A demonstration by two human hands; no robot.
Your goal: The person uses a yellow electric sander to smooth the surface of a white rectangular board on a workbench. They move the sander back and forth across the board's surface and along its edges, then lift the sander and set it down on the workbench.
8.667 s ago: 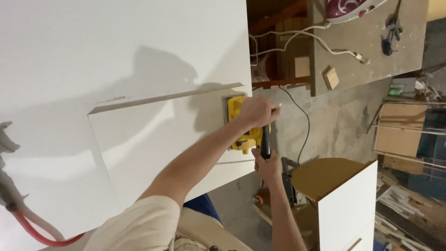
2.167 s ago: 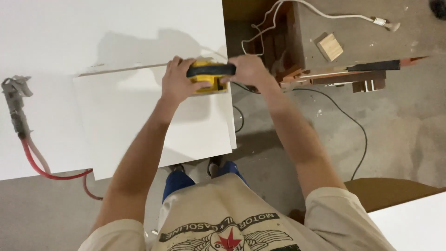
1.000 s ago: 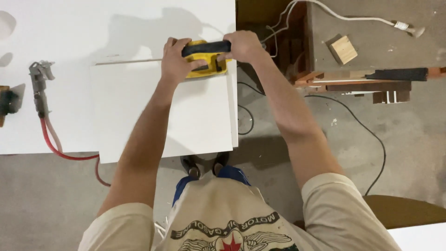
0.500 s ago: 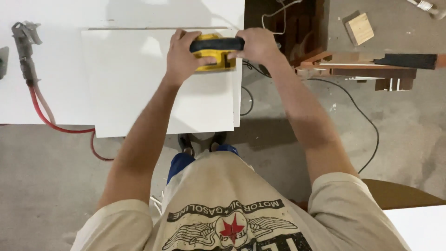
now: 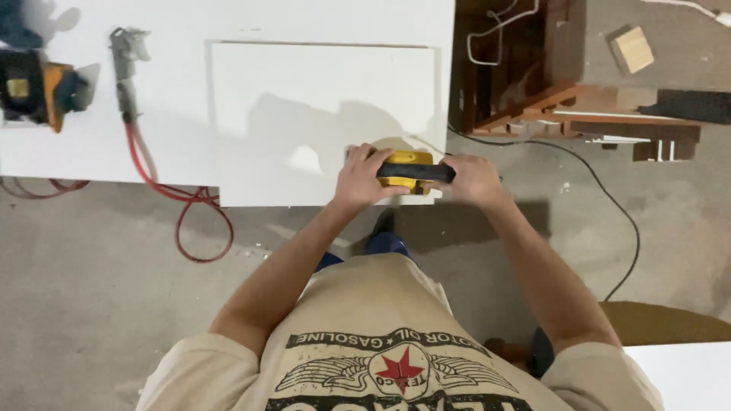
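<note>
Tool: a yellow hand-held power sander with a black top handle (image 5: 407,170), sitting on the near right corner of the white panel, close to the panel's front edge.
Left hand: the left hand (image 5: 364,173) is closed over the left end of the sander, fingers curled across its front, thumb side toward the handle.
Right hand: the right hand (image 5: 471,176) is wrapped round the right end of the black handle, just past the panel's right edge.
Work piece: a white rectangular flat panel (image 5: 304,99), lying on a larger white board tabletop (image 5: 175,23); its front edge overhangs the tabletop's front edge.
Cord: a thin black power cable (image 5: 609,198) trails across the grey concrete floor (image 5: 91,304) to the right of the hands.
Left of panel: a grey air tool on a red hose (image 5: 126,68) lies on the tabletop, the hose looping down to the floor; further left, a black and orange power tool (image 5: 34,87), partly blurred.
Upper right: a small pale wooden block (image 5: 632,49) on a grey bench top, above a stack of brown timber rails (image 5: 609,114).
</note>
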